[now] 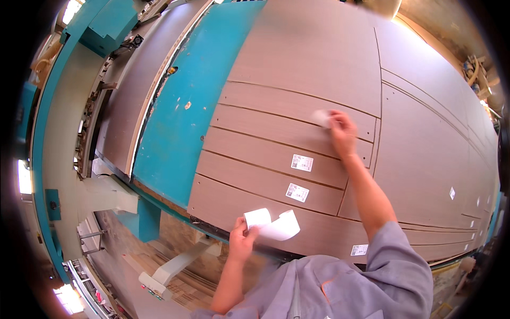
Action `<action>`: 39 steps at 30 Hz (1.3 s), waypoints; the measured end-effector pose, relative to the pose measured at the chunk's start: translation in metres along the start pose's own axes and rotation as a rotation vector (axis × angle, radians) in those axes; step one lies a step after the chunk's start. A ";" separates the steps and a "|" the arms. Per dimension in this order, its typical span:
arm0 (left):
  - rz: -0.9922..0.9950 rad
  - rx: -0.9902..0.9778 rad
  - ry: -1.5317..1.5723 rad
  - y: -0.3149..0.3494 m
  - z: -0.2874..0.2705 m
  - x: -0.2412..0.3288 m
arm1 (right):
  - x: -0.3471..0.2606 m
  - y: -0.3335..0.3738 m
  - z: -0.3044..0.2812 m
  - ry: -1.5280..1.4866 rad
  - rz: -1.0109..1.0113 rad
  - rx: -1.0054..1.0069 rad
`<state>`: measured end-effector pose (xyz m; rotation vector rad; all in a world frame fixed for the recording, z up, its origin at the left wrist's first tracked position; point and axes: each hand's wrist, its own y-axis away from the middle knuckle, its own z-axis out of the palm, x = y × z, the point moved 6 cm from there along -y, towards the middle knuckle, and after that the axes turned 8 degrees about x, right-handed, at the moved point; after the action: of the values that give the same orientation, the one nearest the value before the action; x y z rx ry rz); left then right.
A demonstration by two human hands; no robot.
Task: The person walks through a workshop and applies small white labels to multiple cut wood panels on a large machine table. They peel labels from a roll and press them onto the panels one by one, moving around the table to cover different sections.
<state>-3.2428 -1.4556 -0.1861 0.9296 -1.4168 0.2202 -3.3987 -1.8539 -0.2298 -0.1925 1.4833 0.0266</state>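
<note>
My left hand (243,241) grips a roll of white labels (257,218) at the near edge of the cut board. A loose strip of backing paper (283,226) curls off the roll to the right. Farther out, my right hand (342,127) pinches a single white label (321,118), slightly blurred, over one of the narrow brown panels (276,119). I cannot tell whether that label touches the panel. Two printed labels, a farther one (302,162) and a nearer one (297,192), lie on the strips between my hands. Another label (359,250) sits near my body.
The large brown board (425,143) is cut into several panels, with more small labels toward its right end. A teal machine bed (183,106) borders it on the left. Beyond that stands a beige and teal machine frame (61,143). A pale arm (178,263) projects below the near edge.
</note>
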 end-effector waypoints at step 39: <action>-0.056 -0.009 0.227 -0.057 0.061 0.037 | -0.146 0.156 0.086 0.453 -0.618 -0.738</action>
<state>-3.2439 -1.5472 -0.1837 0.9058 -1.1808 0.2686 -3.3480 -1.6728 -0.0958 -1.3168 1.7476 0.0320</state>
